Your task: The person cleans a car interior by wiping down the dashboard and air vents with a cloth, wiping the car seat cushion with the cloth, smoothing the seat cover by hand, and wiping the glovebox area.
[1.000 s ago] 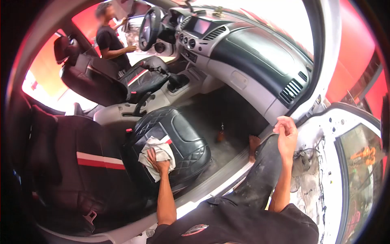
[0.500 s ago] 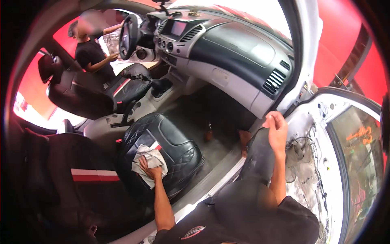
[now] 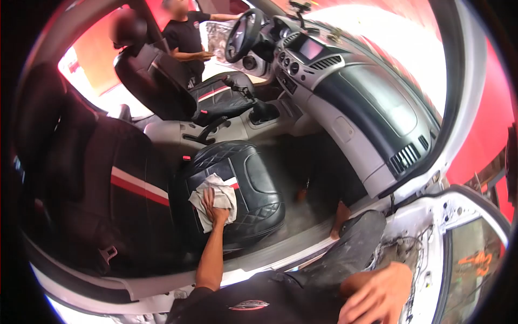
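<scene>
My left hand presses a light grey cloth against the cushion of the near car seat, its fingers spread over the bunched fabric. The seat is black quilted leather with a white and red stripe, partly covered by the cloth. My right hand is raised in front of my body at the lower right, close to the camera. Its fingers are loosely bent and apart, with nothing visible in them. Just beyond it is the stripped inside of the open door.
The near backrest rises on the left. Past the gear lever and handbrake, another person stands by the steering wheel. The dashboard spans the upper right. My bare foot is beside the door sill.
The view has swung, shifting the cabin right in the picture. My right hand has dropped from beside the dashboard to near my body. My left hand stays on the cloth on the seat.
</scene>
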`<state>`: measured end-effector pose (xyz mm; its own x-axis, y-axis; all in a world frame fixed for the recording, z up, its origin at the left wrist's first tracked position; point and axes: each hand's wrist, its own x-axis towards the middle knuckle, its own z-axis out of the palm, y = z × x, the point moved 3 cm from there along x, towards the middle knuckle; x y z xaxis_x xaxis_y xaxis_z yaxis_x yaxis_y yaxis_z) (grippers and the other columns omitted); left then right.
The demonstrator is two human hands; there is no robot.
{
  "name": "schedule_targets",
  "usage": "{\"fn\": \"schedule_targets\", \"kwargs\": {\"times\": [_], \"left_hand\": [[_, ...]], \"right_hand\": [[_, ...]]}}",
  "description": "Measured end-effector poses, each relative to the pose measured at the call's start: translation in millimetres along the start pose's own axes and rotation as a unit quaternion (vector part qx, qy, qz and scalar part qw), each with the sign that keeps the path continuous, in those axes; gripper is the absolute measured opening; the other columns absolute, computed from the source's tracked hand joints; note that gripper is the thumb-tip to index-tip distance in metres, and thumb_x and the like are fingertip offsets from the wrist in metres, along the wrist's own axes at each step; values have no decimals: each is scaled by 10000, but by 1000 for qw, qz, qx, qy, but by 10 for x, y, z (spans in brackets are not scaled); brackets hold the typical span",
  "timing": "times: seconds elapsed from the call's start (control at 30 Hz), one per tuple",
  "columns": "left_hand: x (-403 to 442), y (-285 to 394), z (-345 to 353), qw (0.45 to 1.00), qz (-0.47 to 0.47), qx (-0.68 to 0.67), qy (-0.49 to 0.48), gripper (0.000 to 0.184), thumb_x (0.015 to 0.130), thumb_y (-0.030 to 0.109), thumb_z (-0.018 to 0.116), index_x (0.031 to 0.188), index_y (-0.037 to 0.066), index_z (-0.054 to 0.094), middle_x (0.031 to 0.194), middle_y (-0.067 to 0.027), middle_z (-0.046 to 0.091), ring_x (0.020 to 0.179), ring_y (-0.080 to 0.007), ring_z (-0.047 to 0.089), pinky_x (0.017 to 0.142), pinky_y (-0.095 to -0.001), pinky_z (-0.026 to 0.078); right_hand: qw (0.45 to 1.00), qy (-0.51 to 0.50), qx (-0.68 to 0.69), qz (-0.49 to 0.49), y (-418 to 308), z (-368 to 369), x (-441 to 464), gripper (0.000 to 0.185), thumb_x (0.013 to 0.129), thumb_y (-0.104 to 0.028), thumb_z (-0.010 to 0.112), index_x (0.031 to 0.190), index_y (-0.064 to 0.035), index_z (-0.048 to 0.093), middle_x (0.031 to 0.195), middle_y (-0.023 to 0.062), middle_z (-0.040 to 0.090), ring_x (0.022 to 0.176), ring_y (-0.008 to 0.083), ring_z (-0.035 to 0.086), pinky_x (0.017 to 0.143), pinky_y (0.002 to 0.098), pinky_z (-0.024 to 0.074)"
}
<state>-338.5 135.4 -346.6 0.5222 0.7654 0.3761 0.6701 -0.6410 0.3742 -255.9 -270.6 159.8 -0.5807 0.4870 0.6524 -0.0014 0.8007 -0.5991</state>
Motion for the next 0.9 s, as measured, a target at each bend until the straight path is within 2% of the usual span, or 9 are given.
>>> {"fn": "schedule_targets", "kwargs": {"times": [0.03,0.07,0.13,0.23,0.43,0.7,0.77,0.9], "left_hand": [[-2,-10,1,1000,-2,-8,4,824,761,295,775,1501,70,490,1621,-122,390,1553,-379,220,1257,-585,131],[-3,-11,8,1000,-3,-17,9,842,752,290,786,1503,60,483,1620,-120,391,1553,-375,220,1260,-581,129],[-5,0,-12,999,-17,-39,8,869,739,291,806,1505,49,475,1621,-117,389,1554,-366,221,1264,-570,131],[-17,-12,-14,999,-28,-36,4,882,737,312,821,1499,37,473,1624,-112,381,1554,-356,224,1271,-557,133],[-16,51,-95,1000,-12,-12,4,842,743,317,824,1474,46,508,1623,-119,377,1556,-352,213,1266,-565,144],[49,145,-211,997,-42,34,-56,807,750,369,795,1482,144,539,1629,-123,366,1554,-359,214,1258,-571,148],[21,80,-110,999,-29,36,-25,804,742,364,802,1473,145,551,1631,-129,361,1553,-366,215,1257,-578,147],[13,94,-153,999,-33,16,-28,830,722,355,816,1472,124,547,1630,-129,361,1554,-372,211,1257,-580,146]], "right_hand": [[999,-47,-17,19,-81,49,-9,251,1020,-294,581,1130,-113,716,1117,191,690,998,392,687,791,415,579],[993,-95,-36,64,-102,170,-229,236,1018,-234,615,1129,-62,732,1155,233,668,1013,407,680,822,435,586],[984,-118,-79,112,-119,321,-387,219,985,-201,674,1181,-102,678,1181,246,650,1016,407,668,850,453,589],[982,-42,-143,118,-143,462,-308,531,894,-284,746,1336,-375,465,1147,162,658,980,363,651,842,450,573],[983,-3,-132,129,-98,350,-221,540,889,-273,749,1333,-391,467,1123,154,660,966,360,651,835,449,572],[986,11,-111,127,-38,288,-198,554,881,-259,754,1331,-412,469,1091,143,663,948,356,650,825,448,571],[986,12,-107,126,-26,263,-201,558,879,-256,756,1330,-417,469,1083,140,664,943,355,650,823,448,570],[987,11,-105,121,-31,241,-177,566,875,-248,758,1328,-427,470,1067,134,666,934,354,650,818,447,570]]}}
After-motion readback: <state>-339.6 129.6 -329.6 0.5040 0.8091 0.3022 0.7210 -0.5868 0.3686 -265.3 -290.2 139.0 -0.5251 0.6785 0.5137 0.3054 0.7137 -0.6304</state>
